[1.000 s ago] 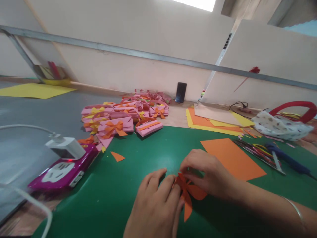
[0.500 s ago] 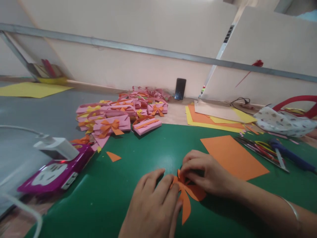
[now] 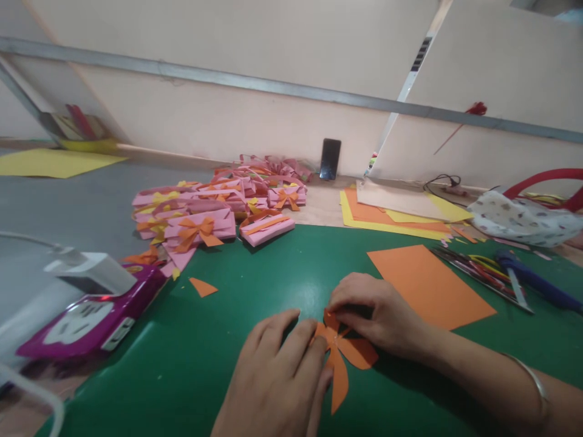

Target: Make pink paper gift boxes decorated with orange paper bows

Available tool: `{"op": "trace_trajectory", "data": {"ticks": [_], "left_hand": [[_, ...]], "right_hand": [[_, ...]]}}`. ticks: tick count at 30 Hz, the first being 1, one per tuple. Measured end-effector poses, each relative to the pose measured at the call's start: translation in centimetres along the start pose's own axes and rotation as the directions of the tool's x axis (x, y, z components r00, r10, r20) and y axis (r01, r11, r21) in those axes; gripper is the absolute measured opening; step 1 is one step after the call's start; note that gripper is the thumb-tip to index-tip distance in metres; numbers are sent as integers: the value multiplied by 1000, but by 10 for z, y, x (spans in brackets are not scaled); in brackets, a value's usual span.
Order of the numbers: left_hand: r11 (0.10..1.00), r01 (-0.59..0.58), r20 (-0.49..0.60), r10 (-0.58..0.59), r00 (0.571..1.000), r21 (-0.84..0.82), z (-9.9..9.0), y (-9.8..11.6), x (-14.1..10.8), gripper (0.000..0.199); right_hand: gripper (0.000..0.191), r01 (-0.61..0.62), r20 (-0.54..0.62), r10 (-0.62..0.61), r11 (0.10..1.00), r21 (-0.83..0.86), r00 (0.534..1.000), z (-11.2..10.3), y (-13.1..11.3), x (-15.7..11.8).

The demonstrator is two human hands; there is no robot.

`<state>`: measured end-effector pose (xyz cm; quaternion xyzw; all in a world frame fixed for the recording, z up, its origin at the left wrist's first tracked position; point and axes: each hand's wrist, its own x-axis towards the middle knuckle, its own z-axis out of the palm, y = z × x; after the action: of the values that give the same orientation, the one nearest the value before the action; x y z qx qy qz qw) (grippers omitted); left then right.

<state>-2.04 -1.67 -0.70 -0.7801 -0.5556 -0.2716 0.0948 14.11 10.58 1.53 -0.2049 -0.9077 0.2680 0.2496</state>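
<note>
An orange paper bow cutout [image 3: 357, 353] with rounded, petal-like tails lies on the green mat in front of me. My left hand [image 3: 276, 376] holds its left side, the thumb low and the fingers bent over the paper. At the upper edge, my right hand [image 3: 376, 309] pinches a strip of the same cutout between thumb and fingers. The fingers hide part of the cutout's left and top. To the right of my right hand is a flat orange sheet [image 3: 430, 288].
Pink paper purses [image 3: 200, 227] with bows are piled at the back left. A purple power strip [image 3: 91, 318] with a white charger stands left. Scissors [image 3: 478, 273] and a blue-handled tool [image 3: 532, 276] lie right. A phone [image 3: 330, 159] leans on the wall.
The view has shifted slightly. My right hand has moved a little up and left at the cutout's top, and more of the cutout's centre shows. Both hands keep their hold.
</note>
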Motion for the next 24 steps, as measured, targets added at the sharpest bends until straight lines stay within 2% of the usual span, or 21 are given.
{"op": "trace_trajectory", "data": {"ticks": [8,14,24], "left_hand": [[1000,14,-33,-14,999,-24,0,-4,2,22],[998,22,-53,-25,998,-52,-3,-2,2,23],[999,15,-48,-18,999,-51,-1,-4,2,23]], "right_hand": [[17,158,11,-157,984,-82,987,3,5,-1],[16,208,35,-206,974,-91,978,1,6,-5],[17,333,103,-318,871,-360,942,0,3,-8]]}}
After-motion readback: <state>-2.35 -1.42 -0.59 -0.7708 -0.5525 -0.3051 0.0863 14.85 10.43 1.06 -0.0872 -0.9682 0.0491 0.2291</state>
